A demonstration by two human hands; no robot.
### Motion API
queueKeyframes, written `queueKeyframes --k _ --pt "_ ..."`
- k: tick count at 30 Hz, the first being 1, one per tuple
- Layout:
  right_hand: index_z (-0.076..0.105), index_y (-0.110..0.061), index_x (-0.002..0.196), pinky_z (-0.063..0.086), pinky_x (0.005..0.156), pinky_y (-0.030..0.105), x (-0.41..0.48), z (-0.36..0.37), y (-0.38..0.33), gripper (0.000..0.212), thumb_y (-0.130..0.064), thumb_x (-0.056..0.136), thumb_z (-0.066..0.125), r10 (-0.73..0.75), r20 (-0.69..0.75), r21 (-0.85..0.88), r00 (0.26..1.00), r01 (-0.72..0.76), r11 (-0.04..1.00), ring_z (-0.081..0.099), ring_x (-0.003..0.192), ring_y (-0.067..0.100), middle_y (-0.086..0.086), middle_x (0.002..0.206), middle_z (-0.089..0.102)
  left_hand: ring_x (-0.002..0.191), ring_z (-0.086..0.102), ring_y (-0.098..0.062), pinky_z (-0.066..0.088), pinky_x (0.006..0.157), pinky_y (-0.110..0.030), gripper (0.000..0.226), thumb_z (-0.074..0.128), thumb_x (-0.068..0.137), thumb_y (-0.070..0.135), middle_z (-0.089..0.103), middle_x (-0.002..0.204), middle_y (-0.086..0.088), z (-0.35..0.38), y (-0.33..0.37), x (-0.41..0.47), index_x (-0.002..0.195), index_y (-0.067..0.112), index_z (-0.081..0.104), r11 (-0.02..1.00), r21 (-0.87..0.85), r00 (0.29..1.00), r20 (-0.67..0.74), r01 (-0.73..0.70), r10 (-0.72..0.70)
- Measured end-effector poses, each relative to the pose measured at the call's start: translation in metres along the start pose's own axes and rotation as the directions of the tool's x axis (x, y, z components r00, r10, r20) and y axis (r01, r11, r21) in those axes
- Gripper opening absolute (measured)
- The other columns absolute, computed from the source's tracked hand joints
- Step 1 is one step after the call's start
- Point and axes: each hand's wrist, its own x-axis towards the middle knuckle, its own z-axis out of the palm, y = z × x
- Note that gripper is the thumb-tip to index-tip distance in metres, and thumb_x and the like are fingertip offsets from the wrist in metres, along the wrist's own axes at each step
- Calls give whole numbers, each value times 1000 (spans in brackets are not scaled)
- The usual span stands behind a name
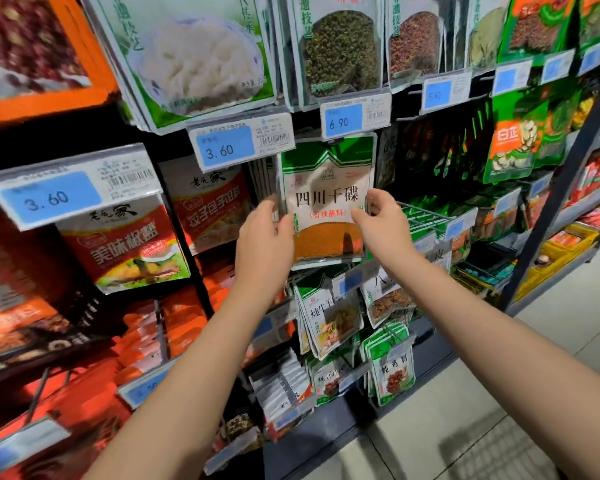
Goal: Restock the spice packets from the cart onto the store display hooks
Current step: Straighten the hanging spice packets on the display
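Packet [327,199] is one green and white bag of orange spice, and we hold it up flat against the display under the 6.90 tag [355,116]. Our two hands pinch it: left hand [264,237] on its left edge, right hand [383,221] on its right edge, fingers curled closed. We count two 3.60 tags [222,148].

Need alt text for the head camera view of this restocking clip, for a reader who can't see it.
Both hands hold one spice packet, green-topped with orange powder showing, up against a store display: left hand on its left edge, right hand on its right. It sits just below a blue 6.90 price tag, among rows of other hanging seasoning packets.
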Motion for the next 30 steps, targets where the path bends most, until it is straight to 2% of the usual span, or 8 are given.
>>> queueKeyframes --k 3,6,11,14,18,24,28,30 --pt "43 -10 140 30 98 20 -21 5 -7 43 -17 98 50 -50 -83 -40 995 47 998 41 132 18 4 143 44 102 54 -5 43 94 -31 25 45 100 21 57 111 11 -22 -7 -20 122 18 56 1000 -14 1000 -22 11 -11" --pt "56 -10 123 33 92 20 -51 19 -13 27 -13 97 50 -135 -76 -16 988 134 991 48 119 20 4 123 52 104 56 -12 45 92 -31 24 47 99 19 62 109 6 -50 -23 -43 117 16 62 999 27 994 -107 30 -27" --pt "71 -7 95 37 66 5 -109 70 -33 15 -11 94 56 -228 180 27 957 227 973 56 82 14 3 88 65 96 59 -18 40 83 -26 19 51 95 11 65 101 0 -113 -64 -77 107 13 66 989 93 941 -329 111 -74" --pt "73 -8 92 39 65 20 -134 104 -51 18 -17 94 57 -262 350 60 899 258 964 58 77 15 -1 80 66 106 55 -28 37 91 -29 24 54 93 9 60 112 -14 -153 -92 -86 116 3 59 966 146 903 -407 214 -139" --pt "72 -8 104 40 73 14 -154 151 -76 20 -16 95 56 -295 471 112 831 276 955 57 86 8 0 95 69 112 50 -40 38 100 -45 38 58 86 14 55 116 -27 -201 -131 -90 118 -5 53 900 126 829 -460 417 -320" --pt "56 -12 131 46 83 29 -162 218 -110 36 -21 96 54 -339 538 120 772 328 937 59 88 13 3 113 63 115 55 -37 48 84 -39 36 52 93 15 58 117 -17 -240 -162 -82 124 -2 51 825 -111 711 -452 554 -538" --pt "47 -14 138 43 79 26 -158 251 -122 44 -21 96 56 -367 506 117 781 359 926 57 80 8 4 133 56 128 47 -29 37 105 -34 61 53 94 18 45 144 -9 -251 -187 -64 148 11 26 818 -125 682 -489 562 -543" --pt "47 -15 139 45 88 29 -156 265 -126 46 -22 95 58 -346 510 105 788 342 934 61 97 14 6 134 56 132 44 -25 33 107 -31 66 52 96 22 42 148 -6 -254 -197 -59 153 14 18 815 -137 683 -479 563 -552"
